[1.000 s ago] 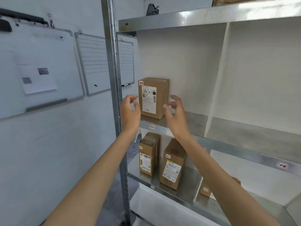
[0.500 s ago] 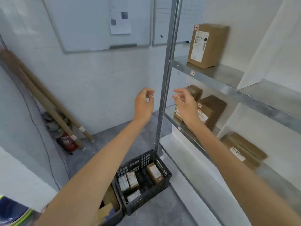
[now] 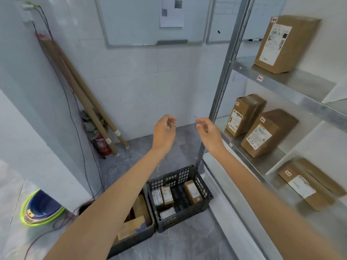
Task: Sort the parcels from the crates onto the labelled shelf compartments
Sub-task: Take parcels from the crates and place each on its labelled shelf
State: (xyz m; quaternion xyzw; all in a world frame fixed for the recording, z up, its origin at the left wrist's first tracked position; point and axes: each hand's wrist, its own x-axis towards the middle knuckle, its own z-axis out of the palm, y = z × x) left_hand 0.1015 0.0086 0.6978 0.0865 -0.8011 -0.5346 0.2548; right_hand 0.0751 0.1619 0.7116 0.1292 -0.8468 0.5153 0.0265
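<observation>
My left hand [image 3: 163, 131] and my right hand [image 3: 210, 133] hang in the air in front of me, fingers loosely curled, holding nothing. Below them on the floor stands a dark slatted crate [image 3: 203, 188] with several small parcels [image 3: 191, 191] in it. A second dark crate [image 3: 137, 233] to its left holds brown cardboard pieces, partly hidden by my left arm. On the metal shelf [image 3: 277, 81] at the right, a tall brown parcel [image 3: 285, 42] stands upright on the upper level. Two parcels [image 3: 244, 114] [image 3: 266, 132] lean on the level below, and a flat one [image 3: 309, 182] lies further right.
Long cardboard tubes [image 3: 82, 94] lean in the corner above a red extinguisher [image 3: 102, 145]. Cables [image 3: 62, 91] run down the left wall to the floor. A blue and green helmet-like object [image 3: 40, 208] lies at the lower left. Whiteboards [image 3: 150, 19] hang on the back wall.
Both hands have let go of the tall parcel on the upper shelf and drawn back. My view has turned left and down, bringing the floor crates into sight.
</observation>
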